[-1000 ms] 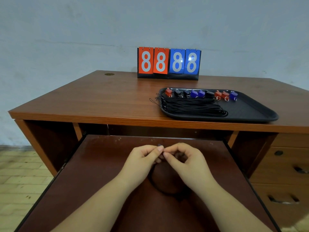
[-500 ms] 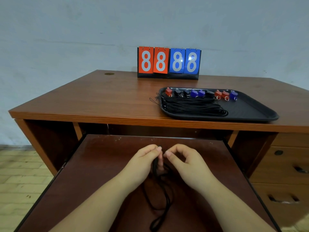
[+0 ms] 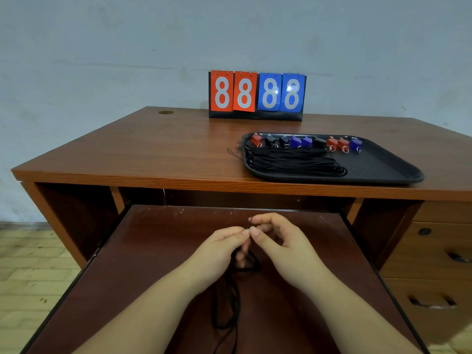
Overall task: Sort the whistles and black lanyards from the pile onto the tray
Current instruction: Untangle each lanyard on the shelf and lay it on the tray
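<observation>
Over the pulled-out shelf (image 3: pixel 158 251), my left hand (image 3: pixel 219 249) and my right hand (image 3: pixel 283 241) meet fingertip to fingertip, both pinching the top of a black lanyard (image 3: pixel 229 300). Its cord hangs down between my wrists in a long loop. Whether a whistle is in my fingers is hidden. On the desk at the right lies a black tray (image 3: pixel 388 164). A row of red, black and blue whistles (image 3: pixel 304 142) lines its far edge, and a bundle of black lanyards (image 3: pixel 291 163) lies on its left half.
A flip scoreboard (image 3: pixel 256 94) showing 8888 stands at the back of the wooden desk (image 3: pixel 153 154). Drawers (image 3: pixel 434 264) sit under the desk at the right. Tiled floor (image 3: pixel 30 264) shows at the left.
The lanyard, bunched under my hands a second ago, has been drawn out and now hangs in a long loop. My right hand's fingers have lifted slightly.
</observation>
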Available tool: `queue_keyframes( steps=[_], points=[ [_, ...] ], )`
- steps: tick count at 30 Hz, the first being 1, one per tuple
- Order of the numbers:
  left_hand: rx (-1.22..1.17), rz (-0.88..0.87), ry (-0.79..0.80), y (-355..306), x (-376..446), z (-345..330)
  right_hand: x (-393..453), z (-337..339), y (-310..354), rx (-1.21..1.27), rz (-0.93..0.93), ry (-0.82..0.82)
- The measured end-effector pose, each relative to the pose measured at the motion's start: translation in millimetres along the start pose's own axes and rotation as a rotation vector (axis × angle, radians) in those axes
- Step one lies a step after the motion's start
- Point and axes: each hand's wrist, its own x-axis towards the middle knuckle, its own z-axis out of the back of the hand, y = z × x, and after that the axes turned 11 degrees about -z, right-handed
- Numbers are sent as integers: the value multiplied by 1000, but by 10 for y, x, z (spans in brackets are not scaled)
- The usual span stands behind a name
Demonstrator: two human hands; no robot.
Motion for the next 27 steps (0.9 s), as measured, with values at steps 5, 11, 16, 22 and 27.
queue_keyframes(
  steps=[5, 11, 16, 22, 27],
  points=[
    [8, 11, 42, 32, 5, 2, 3, -13, -7, 34, -2, 1],
    [30, 14, 72, 55, 9, -3, -7, 18, 8, 8, 5, -9],
    [46, -3, 72, 56, 3, -5, -12, 35, 8, 9, 2, -23],
    [51, -13, 52, 63, 0, 6, 15, 38, -28, 27, -9, -88],
    [48, 0, 41, 76, 8, 11, 32, 50, -33, 55, -14, -129]
  ],
)
